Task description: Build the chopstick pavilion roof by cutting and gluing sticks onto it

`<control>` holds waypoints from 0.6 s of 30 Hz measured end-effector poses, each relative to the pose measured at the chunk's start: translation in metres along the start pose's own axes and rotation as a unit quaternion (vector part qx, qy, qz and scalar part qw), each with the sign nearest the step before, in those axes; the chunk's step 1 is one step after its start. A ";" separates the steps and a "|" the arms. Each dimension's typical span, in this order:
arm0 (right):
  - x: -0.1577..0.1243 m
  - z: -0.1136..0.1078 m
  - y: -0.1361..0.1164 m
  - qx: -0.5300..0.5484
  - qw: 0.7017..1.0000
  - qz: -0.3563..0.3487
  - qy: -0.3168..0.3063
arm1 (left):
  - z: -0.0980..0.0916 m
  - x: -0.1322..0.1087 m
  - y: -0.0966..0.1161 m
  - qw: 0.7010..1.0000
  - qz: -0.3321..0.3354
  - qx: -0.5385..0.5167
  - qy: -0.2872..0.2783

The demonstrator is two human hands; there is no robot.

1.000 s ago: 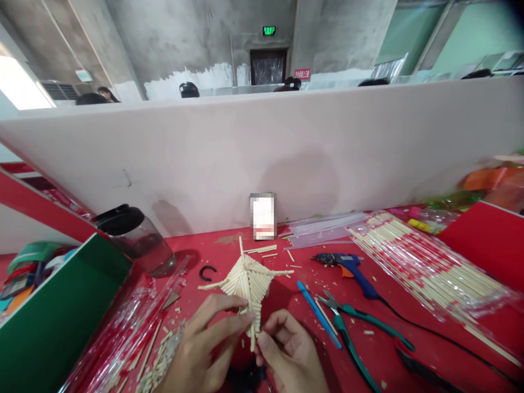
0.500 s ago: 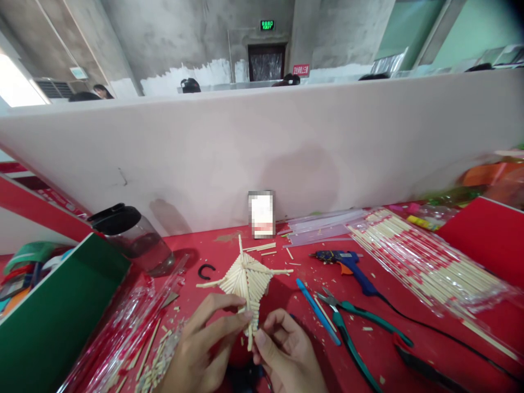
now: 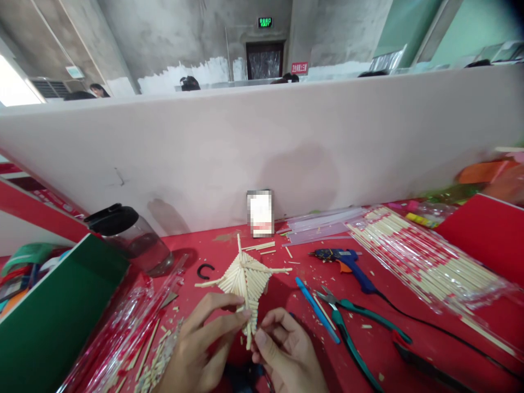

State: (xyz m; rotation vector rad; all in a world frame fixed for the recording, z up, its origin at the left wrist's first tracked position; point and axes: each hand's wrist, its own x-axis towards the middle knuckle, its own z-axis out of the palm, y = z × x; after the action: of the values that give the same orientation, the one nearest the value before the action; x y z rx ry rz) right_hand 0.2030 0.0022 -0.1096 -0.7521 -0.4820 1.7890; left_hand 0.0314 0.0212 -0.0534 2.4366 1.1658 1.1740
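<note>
A fan-shaped model made of glued wooden sticks [image 3: 245,281] is held just above the red table [image 3: 286,305]. My left hand [image 3: 200,349] pinches its lower left edge with thumb and fingers. Beside it, my right hand [image 3: 286,355] has its fingertips closed on the model's bottom stick. Both hands meet at the narrow lower end of the model.
A blue glue gun [image 3: 347,265], teal pliers [image 3: 347,333] and a blue pen [image 3: 317,310] lie to the right. Packs of chopsticks [image 3: 426,262] sit far right; a green box [image 3: 53,316], a black-lidded jar [image 3: 131,237] and stick offcuts [image 3: 159,355] are left. A pale partition [image 3: 262,147] stands behind.
The view has shifted slightly. My hands and the stick model have stayed almost where they were, with the right fingertips edging a little up along the bottom stick.
</note>
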 end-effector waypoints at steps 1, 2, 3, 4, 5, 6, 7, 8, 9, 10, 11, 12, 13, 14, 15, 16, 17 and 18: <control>0.000 0.001 -0.001 -0.003 1.000 -0.006 0.005 | 0.000 0.000 0.000 1.000 0.002 0.001 -0.001; -0.001 0.002 -0.001 -0.006 1.000 -0.013 0.009 | 0.000 0.000 0.001 1.000 0.003 0.000 -0.003; -0.001 0.003 -0.002 -0.009 1.000 -0.017 0.011 | 0.000 0.000 0.001 1.000 0.005 -0.001 -0.004; -0.002 0.004 -0.002 -0.013 1.000 -0.019 0.007 | 0.000 0.000 0.001 1.000 0.007 -0.003 -0.005; -0.002 0.004 -0.003 -0.017 1.000 -0.018 0.002 | 0.000 0.000 0.000 1.000 0.008 -0.005 -0.006; -0.002 0.005 -0.004 -0.021 1.000 -0.018 -0.003 | 0.000 0.000 0.000 1.000 0.008 -0.006 -0.006; -0.002 0.005 -0.004 -0.024 1.000 -0.019 -0.005 | 0.000 0.000 0.000 1.000 0.009 -0.006 -0.006; -0.002 0.005 -0.005 -0.028 0.999 -0.018 -0.007 | 0.000 0.000 -0.001 1.000 0.009 -0.006 -0.007; -0.002 0.005 -0.006 -0.031 0.999 -0.017 -0.009 | 0.000 0.000 -0.001 1.000 0.010 -0.005 -0.007; -0.001 0.006 -0.007 -0.035 0.999 -0.014 -0.009 | 0.000 0.000 -0.001 1.000 0.012 -0.004 -0.006; -0.001 0.006 -0.009 -0.038 0.999 -0.009 -0.011 | 0.000 0.000 -0.001 1.000 0.014 -0.003 -0.006; -0.001 0.006 -0.009 -0.041 0.999 -0.005 -0.012 | 0.000 0.000 -0.001 1.000 0.014 -0.003 -0.006; -0.001 0.006 -0.010 -0.043 0.999 -0.002 -0.014 | -0.001 0.000 -0.001 1.000 0.014 -0.002 -0.006; -0.001 0.006 -0.010 -0.045 0.999 0.000 -0.015 | -0.001 -0.001 -0.001 1.000 0.014 -0.002 -0.007; -0.001 0.006 -0.010 -0.045 0.999 -0.002 -0.016 | -0.001 -0.001 -0.001 1.000 0.013 -0.002 -0.008; -0.001 0.006 -0.010 -0.045 0.999 -0.005 -0.015 | -0.001 -0.001 -0.001 1.000 0.013 -0.002 -0.008; -0.001 0.006 -0.010 -0.044 0.999 -0.009 -0.015 | -0.001 -0.001 -0.002 1.000 0.013 -0.002 -0.008; -0.001 0.005 -0.009 -0.043 0.999 -0.011 -0.013 | 0.000 -0.002 -0.002 1.000 0.013 -0.003 -0.008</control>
State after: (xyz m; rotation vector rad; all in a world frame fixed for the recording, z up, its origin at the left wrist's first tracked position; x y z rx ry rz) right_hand 0.2056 0.0046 -0.1000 -0.7797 -0.5851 1.7691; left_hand 0.0295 0.0210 -0.0549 2.4587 1.1292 1.1622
